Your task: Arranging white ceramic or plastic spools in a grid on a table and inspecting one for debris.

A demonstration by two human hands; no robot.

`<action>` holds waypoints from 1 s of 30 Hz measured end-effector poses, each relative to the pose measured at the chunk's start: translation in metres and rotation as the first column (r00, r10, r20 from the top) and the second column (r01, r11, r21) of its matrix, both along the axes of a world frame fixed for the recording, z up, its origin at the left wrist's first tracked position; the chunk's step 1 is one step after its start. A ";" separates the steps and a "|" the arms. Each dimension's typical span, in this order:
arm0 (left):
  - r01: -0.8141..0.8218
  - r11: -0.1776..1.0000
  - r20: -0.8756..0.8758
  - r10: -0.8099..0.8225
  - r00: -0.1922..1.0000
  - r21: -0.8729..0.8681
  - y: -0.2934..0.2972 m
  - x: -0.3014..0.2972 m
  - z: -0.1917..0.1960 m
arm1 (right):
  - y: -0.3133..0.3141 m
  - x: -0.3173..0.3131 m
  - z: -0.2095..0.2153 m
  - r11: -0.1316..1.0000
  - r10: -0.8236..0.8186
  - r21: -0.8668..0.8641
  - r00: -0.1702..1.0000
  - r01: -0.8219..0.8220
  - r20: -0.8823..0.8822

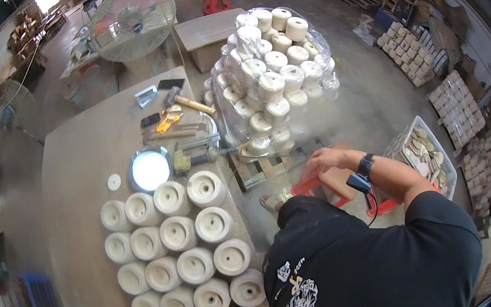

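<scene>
Two hands belong to the scene, yet only one shows clearly: a hand [323, 159] with a dark wristwatch, its grip closed on the edge of a red plastic stool [321, 187] directly beneath it. The other hand is barely visible at the lower edge; its grip cannot be told. Left of the closed grip, pale wooden cylinders [189, 246] stand in rows on the counter [76, 180]; beyond it rises a plastic-wrapped stack [272, 78].
</scene>
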State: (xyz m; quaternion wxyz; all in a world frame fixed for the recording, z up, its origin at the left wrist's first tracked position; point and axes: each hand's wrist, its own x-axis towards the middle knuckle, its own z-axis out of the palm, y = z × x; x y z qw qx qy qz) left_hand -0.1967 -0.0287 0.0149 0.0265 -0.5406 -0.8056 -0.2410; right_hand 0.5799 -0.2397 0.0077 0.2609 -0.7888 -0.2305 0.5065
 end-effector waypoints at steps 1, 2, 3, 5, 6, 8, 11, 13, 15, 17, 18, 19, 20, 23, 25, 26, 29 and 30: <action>0.045 0.998 0.007 -0.045 0.999 0.050 0.005 0.020 0.008 | -0.013 0.040 -0.044 0.993 0.088 0.075 0.995 -0.091 0.043; 0.083 0.993 0.006 -0.084 0.996 0.089 0.006 0.040 0.018 | 0.008 0.039 -0.030 0.969 0.184 0.153 0.980 -0.193 0.074; 0.134 0.983 0.016 -0.137 0.990 0.125 0.006 0.061 0.025 | 0.016 0.042 -0.008 0.998 -0.034 -0.046 0.999 0.035 0.012; 0.234 0.959 0.097 -0.251 0.963 0.158 0.015 0.109 0.035 | 0.007 0.116 -0.051 0.982 -0.182 0.013 0.972 0.186 -0.151; 0.281 0.947 0.149 -0.304 0.941 0.155 0.014 0.129 0.039 | 0.030 0.122 -0.037 0.948 -0.285 0.035 0.895 0.315 -0.344; 0.353 0.925 0.258 -0.378 0.889 0.139 0.005 0.170 0.041 | 0.070 0.132 -0.001 0.918 -0.386 0.132 0.919 0.374 0.077; 0.464 0.882 0.492 -0.440 0.751 0.080 0.002 0.234 0.023 | 0.106 0.228 -0.006 0.908 -0.325 0.379 0.872 0.180 0.365; 0.556 0.831 0.681 -0.410 0.607 0.004 -0.016 0.251 -0.011 | 0.155 0.266 0.014 0.911 -0.325 0.402 0.764 0.094 0.558; 0.633 0.772 0.775 -0.369 0.513 -0.051 -0.033 0.293 -0.019 | 0.175 0.347 -0.013 0.934 -0.289 0.357 0.565 -0.011 0.773; 0.847 0.401 0.919 -0.034 0.393 -0.348 -0.048 0.386 0.046 | 0.218 0.374 0.009 0.914 -0.341 0.405 0.522 -0.010 0.782; 0.810 0.466 0.933 0.137 0.332 -0.356 -0.060 0.416 0.050 | 0.237 0.398 0.011 0.937 -0.289 0.349 0.509 -0.025 0.811; 0.762 0.530 0.923 0.298 0.243 -0.372 -0.066 0.438 0.049 | 0.256 0.412 0.014 0.941 -0.279 0.337 0.486 -0.034 0.828; 0.745 0.545 0.918 0.307 0.251 -0.386 -0.070 0.445 0.042 | 0.273 0.423 0.014 0.945 -0.266 0.323 0.462 -0.047 0.846; 0.665 0.571 0.876 0.302 0.376 -0.481 -0.083 0.465 0.038 | 0.311 0.456 0.007 0.986 -0.100 0.144 0.397 -0.084 0.912; 0.617 0.612 0.868 0.320 0.378 -0.495 -0.084 0.479 0.043 | 0.331 0.461 0.004 0.986 -0.073 0.131 0.445 -0.100 0.892; 0.587 0.639 0.866 0.327 0.377 -0.497 -0.081 0.488 0.047 | 0.341 0.465 0.003 0.988 -0.058 0.119 0.480 -0.097 0.876; 0.501 0.701 0.858 0.354 0.372 -0.507 -0.088 0.508 0.063 | 0.367 0.480 -0.019 0.988 0.003 0.073 0.485 -0.138 0.875; 0.479 0.706 0.848 0.364 0.385 -0.521 -0.089 0.512 0.067 | 0.374 0.482 -0.020 0.990 0.039 0.033 0.479 -0.141 0.877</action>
